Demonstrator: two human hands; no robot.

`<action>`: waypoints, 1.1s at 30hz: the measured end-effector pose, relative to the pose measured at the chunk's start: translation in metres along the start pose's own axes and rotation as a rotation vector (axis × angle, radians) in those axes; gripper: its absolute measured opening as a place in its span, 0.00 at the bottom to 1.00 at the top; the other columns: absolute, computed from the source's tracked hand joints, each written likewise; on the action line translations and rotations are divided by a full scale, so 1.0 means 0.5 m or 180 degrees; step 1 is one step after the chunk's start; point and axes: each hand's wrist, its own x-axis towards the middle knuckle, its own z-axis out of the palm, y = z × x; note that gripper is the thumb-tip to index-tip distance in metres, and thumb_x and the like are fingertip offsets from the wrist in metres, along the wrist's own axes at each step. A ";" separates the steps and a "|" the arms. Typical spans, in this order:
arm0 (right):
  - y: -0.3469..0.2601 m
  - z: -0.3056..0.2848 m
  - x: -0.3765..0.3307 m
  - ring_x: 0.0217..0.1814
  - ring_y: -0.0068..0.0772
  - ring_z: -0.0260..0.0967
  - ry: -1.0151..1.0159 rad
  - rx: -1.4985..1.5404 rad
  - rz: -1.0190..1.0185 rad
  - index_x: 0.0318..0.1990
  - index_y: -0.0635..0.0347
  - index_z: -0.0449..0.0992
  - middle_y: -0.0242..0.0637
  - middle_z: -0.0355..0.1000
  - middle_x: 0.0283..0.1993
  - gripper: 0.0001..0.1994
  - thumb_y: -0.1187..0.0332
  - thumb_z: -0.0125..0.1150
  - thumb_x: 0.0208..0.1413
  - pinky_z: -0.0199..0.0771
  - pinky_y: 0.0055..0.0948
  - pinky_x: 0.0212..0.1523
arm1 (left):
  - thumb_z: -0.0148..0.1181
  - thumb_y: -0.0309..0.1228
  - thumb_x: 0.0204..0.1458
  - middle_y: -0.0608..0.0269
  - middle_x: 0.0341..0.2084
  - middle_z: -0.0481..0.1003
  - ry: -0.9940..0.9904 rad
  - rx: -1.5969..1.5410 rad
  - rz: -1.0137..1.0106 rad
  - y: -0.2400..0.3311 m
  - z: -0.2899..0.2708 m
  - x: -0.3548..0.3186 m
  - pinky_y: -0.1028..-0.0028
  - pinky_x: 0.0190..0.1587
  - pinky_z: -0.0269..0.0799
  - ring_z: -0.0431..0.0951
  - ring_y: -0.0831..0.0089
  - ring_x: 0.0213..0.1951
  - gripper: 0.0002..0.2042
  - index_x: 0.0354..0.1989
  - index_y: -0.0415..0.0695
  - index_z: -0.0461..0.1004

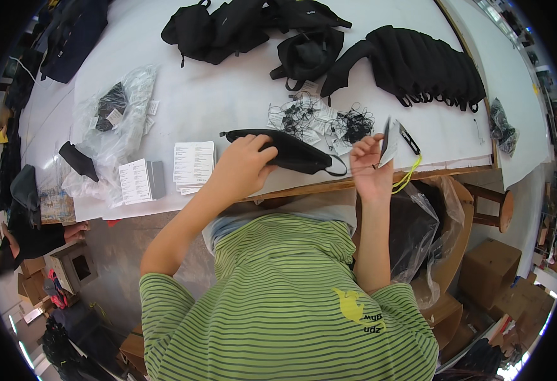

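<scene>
My left hand [248, 164] is closed on a slim black zip pouch [294, 152], thumb and fingers gripping its left half. A thin loop strap [337, 166] sticks out from the pouch's right end, close to my right hand. Between the fingers of my right hand [369, 162] is a black-and-white hang tag [389, 145], held upright; a thin dark string seems to run from it toward the pouch's loop. Just right of that hand lies a small black cutting tool [409, 139] with a yellow cord [407, 178].
Tangled black strings with white tags [297, 117] lie beyond my hands. White card stacks [194, 164], a clear plastic bag [126, 101] and a black pouch [78, 160] are at left. Black bags [228, 28] and a row of black pouches [424, 66] sit farther back. A wooden stool [491, 206] stands right.
</scene>
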 end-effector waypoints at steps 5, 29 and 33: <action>0.013 -0.057 0.022 0.23 0.21 0.50 -0.0514 -0.0182 0.0057 0.37 0.60 0.71 0.25 0.54 0.21 0.13 0.60 0.46 0.61 0.53 0.21 0.27 | 0.62 0.30 0.45 0.56 0.43 0.71 -0.0150 0.0020 0.0070 0.031 -0.002 -0.005 0.64 0.44 0.66 0.71 0.58 0.42 0.09 0.32 0.41 0.71; 0.007 -0.007 0.036 0.15 0.13 0.46 0.1045 -0.2249 -0.1753 0.27 0.57 0.72 0.22 0.57 0.16 0.17 0.54 0.53 0.61 0.41 0.19 0.17 | 0.63 0.31 0.45 0.61 0.36 0.72 -0.0202 0.0007 0.0090 0.028 -0.006 -0.011 0.67 0.43 0.65 0.71 0.62 0.38 0.08 0.31 0.41 0.72; -0.018 0.013 0.026 0.17 0.08 0.44 0.0977 -0.3458 -0.2521 0.27 0.62 0.76 0.17 0.60 0.18 0.15 0.60 0.59 0.58 0.40 0.17 0.17 | 0.63 0.31 0.45 0.62 0.35 0.72 -0.0144 -0.0057 0.0046 0.018 -0.004 -0.009 0.67 0.43 0.65 0.71 0.63 0.39 0.09 0.33 0.41 0.73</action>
